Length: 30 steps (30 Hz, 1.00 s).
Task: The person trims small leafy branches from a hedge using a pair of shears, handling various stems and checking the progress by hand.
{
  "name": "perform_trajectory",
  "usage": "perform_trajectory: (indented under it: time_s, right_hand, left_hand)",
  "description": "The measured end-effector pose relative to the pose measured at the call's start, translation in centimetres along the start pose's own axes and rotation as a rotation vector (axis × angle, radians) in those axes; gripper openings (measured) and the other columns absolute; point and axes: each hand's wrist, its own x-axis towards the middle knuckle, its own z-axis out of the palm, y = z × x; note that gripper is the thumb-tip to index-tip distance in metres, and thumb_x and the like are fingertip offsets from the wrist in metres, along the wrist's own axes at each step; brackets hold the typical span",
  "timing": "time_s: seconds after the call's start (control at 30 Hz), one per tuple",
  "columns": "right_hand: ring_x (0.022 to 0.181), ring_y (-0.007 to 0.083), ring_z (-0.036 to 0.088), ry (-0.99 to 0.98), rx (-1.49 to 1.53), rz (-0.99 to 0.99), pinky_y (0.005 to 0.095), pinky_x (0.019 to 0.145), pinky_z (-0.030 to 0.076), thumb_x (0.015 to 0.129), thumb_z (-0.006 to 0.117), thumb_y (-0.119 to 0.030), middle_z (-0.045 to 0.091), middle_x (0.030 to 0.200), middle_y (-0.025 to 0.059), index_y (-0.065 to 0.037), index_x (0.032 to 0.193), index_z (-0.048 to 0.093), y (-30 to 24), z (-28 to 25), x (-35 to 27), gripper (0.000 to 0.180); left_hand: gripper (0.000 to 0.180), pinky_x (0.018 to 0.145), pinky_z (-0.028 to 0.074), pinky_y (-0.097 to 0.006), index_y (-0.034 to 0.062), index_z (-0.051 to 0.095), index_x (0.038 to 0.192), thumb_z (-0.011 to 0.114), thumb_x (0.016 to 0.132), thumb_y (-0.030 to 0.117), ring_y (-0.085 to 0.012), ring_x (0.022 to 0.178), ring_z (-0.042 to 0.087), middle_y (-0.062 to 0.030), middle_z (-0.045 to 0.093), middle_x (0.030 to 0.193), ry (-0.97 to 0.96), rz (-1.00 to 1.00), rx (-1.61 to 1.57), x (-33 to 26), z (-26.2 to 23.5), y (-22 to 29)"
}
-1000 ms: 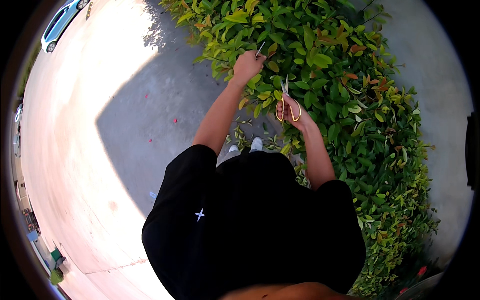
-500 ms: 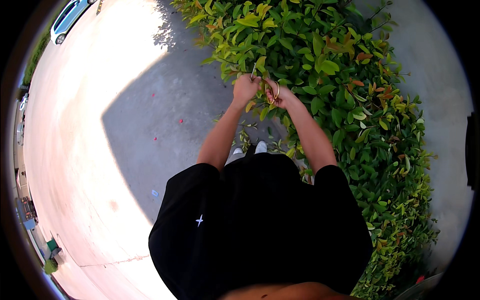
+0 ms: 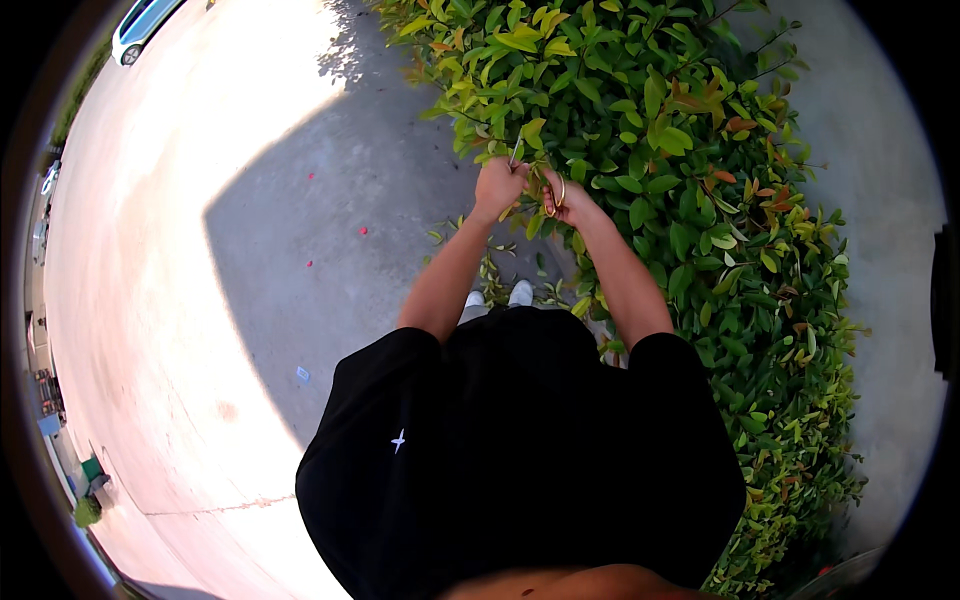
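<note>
My right hand [image 3: 576, 205] is closed on gold-handled scissors [image 3: 561, 191], its fingers through the loops. The thin metal blade [image 3: 516, 151] points up and left, showing just above my left hand [image 3: 497, 188]. That hand is closed at the hedge's near left edge, almost against the right one. What lies inside its fingers is hidden, though leaves crowd round both hands. The leafy hedge [image 3: 690, 215] has green, yellow-green and reddish leaves.
Cut sprigs [image 3: 490, 270] lie on the grey shaded pavement [image 3: 340, 200], near my white shoes [image 3: 521, 293]. Small red bits [image 3: 363, 231] and a light-blue scrap [image 3: 302, 374] are scattered farther left. A car [image 3: 140, 30] stands at far left, and a paved strip [image 3: 890, 300] runs beyond the hedge.
The view has shifted slightly, so hands and hedge sit a little lower and to the right. Both hands keep nearly the same pose at the hedge edge, scissors still in the right.
</note>
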Motion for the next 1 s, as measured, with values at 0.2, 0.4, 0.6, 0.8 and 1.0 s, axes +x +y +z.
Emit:
perform_trajectory:
  time_s: [0.2, 0.4, 0.6, 0.8, 1.0]
  right_hand:
    - [0.042, 0.01, 0.049, 0.027, -0.048, -0.113, 0.0235, 0.039, 0.039, 0.084, 0.066, -0.057, 0.051, 0.053, -0.0006, -0.009, 0.069, 0.054, 3.3, -0.4, 0.8, 0.051]
    - [0.046, 0.0099, 0.047, 0.043, -0.143, -0.194, 0.0241, 0.045, 0.038, 0.084, 0.064, -0.061, 0.049, 0.055, -0.0004, -0.009, 0.069, 0.052, 2.7, 1.9, -6.4, 0.055]
    - [0.056, 0.0125, 0.05, -0.121, -0.029, -0.421, 0.0271, 0.057, 0.04, 0.094, 0.05, -0.058, 0.049, 0.065, 0.0002, -0.01, 0.077, 0.052, 2.9, 1.3, -8.6, 0.051]
    - [0.062, 0.0117, 0.051, -0.118, 0.155, -0.527, 0.0257, 0.059, 0.041, 0.096, 0.051, -0.052, 0.05, 0.069, 0.0015, -0.008, 0.081, 0.053, 2.0, -0.7, -13.4, 0.046]
    - [0.061, 0.0136, 0.053, 0.001, 0.229, -0.596, 0.0269, 0.06, 0.043, 0.096, 0.053, -0.048, 0.051, 0.068, 0.0022, -0.007, 0.078, 0.054, 2.7, -3.1, -16.1, 0.045]
  left_hand:
    - [0.025, 0.063, 0.054, -0.035, 0.001, 0.07, 0.085, 0.064, 0.086, 0.026, -0.0228, 0.06, 0.068, -0.0099, 0.069, 0.066, -0.046, -0.029, -0.001, -1.0, -1.6, -1.1]
    - [0.027, 0.069, 0.053, -0.04, 0.0057, 0.072, 0.088, 0.067, 0.082, 0.032, -0.029, 0.074, 0.07, -0.0124, 0.07, 0.074, -0.247, 0.024, 0.535, -1.6, -5.1, -3.6]
    - [0.034, 0.069, 0.052, -0.041, 0.0093, 0.071, 0.096, 0.07, 0.08, 0.039, -0.0316, 0.08, 0.068, -0.0108, 0.071, 0.089, 0.02, 0.182, 0.497, -0.9, -4.2, 4.3]
    - [0.051, 0.07, 0.052, -0.041, 0.0102, 0.063, 0.117, 0.074, 0.077, 0.039, -0.0281, 0.08, 0.068, -0.0091, 0.071, 0.101, 0.005, 0.55, 0.192, 2.0, 1.7, 13.4]
    - [0.065, 0.077, 0.053, -0.038, 0.0069, 0.059, 0.124, 0.076, 0.075, 0.046, -0.0291, 0.089, 0.068, -0.014, 0.07, 0.106, -0.081, 0.603, 0.198, 4.8, 8.1, 17.8]
